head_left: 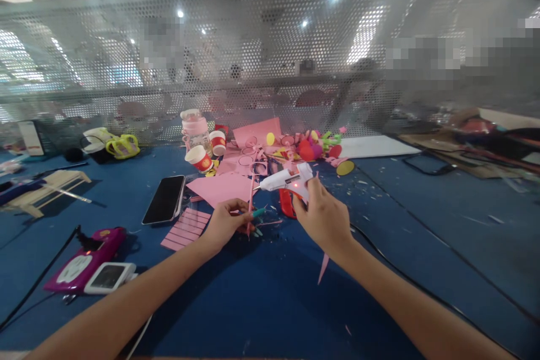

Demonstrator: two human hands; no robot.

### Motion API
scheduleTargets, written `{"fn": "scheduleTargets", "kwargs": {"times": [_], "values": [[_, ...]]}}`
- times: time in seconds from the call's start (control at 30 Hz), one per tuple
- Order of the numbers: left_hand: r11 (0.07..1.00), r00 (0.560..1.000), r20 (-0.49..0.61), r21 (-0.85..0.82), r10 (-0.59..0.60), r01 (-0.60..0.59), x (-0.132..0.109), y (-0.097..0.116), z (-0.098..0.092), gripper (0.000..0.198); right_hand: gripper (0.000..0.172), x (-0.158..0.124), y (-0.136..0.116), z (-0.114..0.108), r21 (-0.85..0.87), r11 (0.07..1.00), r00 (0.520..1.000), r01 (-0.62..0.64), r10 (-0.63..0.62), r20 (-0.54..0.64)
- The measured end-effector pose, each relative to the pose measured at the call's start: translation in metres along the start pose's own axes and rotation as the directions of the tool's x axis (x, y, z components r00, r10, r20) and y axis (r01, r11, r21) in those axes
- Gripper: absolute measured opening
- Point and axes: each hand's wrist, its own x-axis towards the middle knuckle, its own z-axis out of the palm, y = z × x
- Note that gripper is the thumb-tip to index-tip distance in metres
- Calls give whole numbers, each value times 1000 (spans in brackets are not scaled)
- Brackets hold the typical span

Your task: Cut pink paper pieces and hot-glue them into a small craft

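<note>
My right hand [324,218] is closed round the grip of a white hot glue gun [279,180]. A small red light glows on the gun's body, and its nozzle points left, close to the upper part of a thin pink paper strip [251,194]. My left hand [228,224] pinches that strip, which stands nearly upright. Teal pointed pieces [259,212] show at the left fingertips; I cannot tell whether they are worn or held. Just behind the gun's grip lies a red tool [287,203], partly hidden. Pink paper sheets [223,188] lie beyond my left hand.
Left of my hands are a smartphone [165,200], a striped pink card [185,228] and a purple power strip [90,256] with a white device. Paper cups [199,158], a bottle [196,132] and coloured paper cutouts [310,149] stand before a perforated metal screen [253,39]. A black cable [405,278] runs right.
</note>
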Motion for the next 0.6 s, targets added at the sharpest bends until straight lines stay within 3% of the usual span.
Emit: {"fn": "scheduleTargets", "kwargs": {"times": [0.6], "values": [[1000, 1000, -18, 7, 4, -4, 2, 0, -1, 33, 10, 1, -2, -3, -13, 1000, 1000, 18, -18, 2]]}}
